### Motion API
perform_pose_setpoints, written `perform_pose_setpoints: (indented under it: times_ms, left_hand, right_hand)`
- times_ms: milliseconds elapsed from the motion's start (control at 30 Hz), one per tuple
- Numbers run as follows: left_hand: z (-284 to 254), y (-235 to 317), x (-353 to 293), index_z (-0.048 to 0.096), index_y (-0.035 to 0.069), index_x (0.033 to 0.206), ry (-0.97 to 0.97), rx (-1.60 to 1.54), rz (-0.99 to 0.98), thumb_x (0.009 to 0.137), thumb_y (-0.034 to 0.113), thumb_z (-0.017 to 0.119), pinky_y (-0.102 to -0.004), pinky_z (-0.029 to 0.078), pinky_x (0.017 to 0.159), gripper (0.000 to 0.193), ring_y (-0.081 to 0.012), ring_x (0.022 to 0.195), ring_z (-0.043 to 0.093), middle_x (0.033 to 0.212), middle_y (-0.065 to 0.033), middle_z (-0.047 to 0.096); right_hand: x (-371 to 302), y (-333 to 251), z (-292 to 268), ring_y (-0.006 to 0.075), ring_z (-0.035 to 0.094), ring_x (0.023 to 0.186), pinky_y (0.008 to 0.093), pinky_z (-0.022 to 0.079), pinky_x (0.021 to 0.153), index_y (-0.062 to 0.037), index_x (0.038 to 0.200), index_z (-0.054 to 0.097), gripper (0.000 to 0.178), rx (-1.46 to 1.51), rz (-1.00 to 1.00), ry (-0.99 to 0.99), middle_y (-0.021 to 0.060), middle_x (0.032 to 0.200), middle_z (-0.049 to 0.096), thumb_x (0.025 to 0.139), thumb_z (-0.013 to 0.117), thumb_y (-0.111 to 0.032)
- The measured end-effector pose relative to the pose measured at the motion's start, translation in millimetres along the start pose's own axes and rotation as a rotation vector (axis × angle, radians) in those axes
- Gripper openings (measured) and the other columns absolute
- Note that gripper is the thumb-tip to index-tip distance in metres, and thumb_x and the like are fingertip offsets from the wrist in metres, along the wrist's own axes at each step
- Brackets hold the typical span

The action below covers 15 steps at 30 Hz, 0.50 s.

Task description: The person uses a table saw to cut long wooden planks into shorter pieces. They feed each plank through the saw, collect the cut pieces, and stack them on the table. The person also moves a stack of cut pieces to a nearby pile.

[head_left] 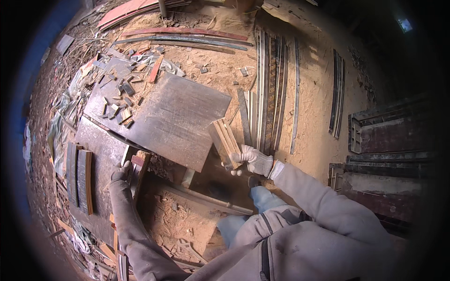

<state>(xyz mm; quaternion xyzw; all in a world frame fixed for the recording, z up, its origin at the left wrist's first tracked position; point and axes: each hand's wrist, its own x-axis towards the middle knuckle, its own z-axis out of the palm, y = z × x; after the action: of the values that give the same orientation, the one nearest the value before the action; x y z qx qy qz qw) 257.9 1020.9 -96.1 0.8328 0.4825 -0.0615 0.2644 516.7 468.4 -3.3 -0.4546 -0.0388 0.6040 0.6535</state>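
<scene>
Left of surface (185, 114): two strip stacks (85, 180). By surface's lower-left edge: left hand (120, 172) curled beside wood piece (138, 171), cannot tell grip. Offcuts (125, 89) crowd surface's left part; right part open. By surface's right edge: right hand (251, 160) grasping one layered wood bundle (226, 138). Farther right: two dark frames (384, 185).

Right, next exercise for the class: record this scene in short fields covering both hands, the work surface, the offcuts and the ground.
Left hand: at the side of some short upright pieces; grip unclear
Right hand: in a pale glove, holding a bundle of short wooden strips
Work surface: brown panels, dusty
Stack: short boards on the left panel
Offcuts: small blocks scattered at the panels' far left
Ground: sandy-coloured, with long strips side by side
</scene>
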Motion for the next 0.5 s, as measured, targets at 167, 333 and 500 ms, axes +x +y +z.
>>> perform_pose_setpoints:
  times_ms: [167,333,500]
  left_hand:
    - [-6,61,-109,0.063,0.004,0.126,0.094,-0.401,-0.150,0.103,0.042,0.069,-0.0326,0.054,0.065,0.045,-0.0180,0.074,0.068,0.087,-0.0071,0.070]
    - [152,275,-315,0.059,-0.001,0.135,-0.493,-1.462,0.167,0.111,0.055,0.044,-0.0371,0.055,0.093,0.063,-0.0229,0.107,0.068,0.120,-0.0099,0.070]
    - [295,461,-449,0.049,-0.001,0.146,-0.841,-1.244,0.412,0.112,0.051,0.045,-0.0404,0.055,0.099,0.062,-0.0290,0.116,0.067,0.131,-0.0157,0.067]
  right_hand:
    - [-86,3,-20,0.0184,0.071,0.075,0.0276,0.057,0.056,-0.0064,0.133,0.059,0.051,-0.033,-0.144,0.121,0.0090,0.102,0.071,0.098,0.075,-0.039]
    - [-158,23,-64,0.0150,0.070,0.072,0.0264,0.057,0.055,-0.0078,0.149,0.049,0.072,-0.068,-0.233,0.203,0.0094,0.104,0.071,0.094,0.079,-0.043]
    - [-303,6,-155,0.0105,0.068,0.071,0.0234,0.057,0.059,-0.0090,0.166,0.026,0.095,-0.184,-0.416,0.353,0.0100,0.107,0.072,0.095,0.078,-0.045]
